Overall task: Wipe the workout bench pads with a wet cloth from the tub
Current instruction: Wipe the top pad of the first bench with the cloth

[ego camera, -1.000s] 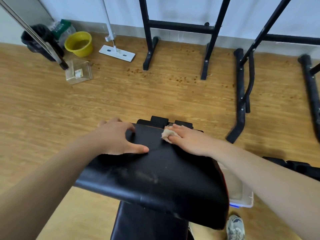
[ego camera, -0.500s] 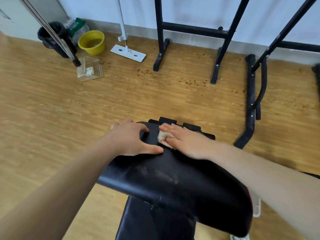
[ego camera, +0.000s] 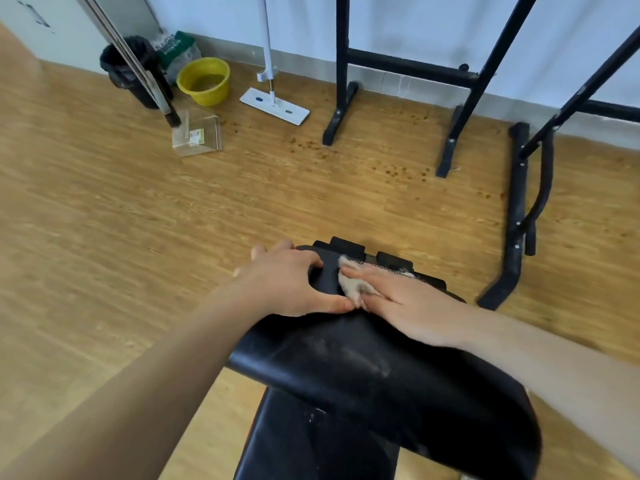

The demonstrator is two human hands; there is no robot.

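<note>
Now your right hand lies flat, fingers straight, on the beige cloth, pressing it onto the black bench pad at the centre of the frame, near the pad's far edge. Your left hand grips that far edge just left of the cloth, fingers curled over it, thumb lying on top. A lower pad shows at the bottom edge. In the upper left, a yellow bucket and a flat mop stand on the wooden floor.
</note>
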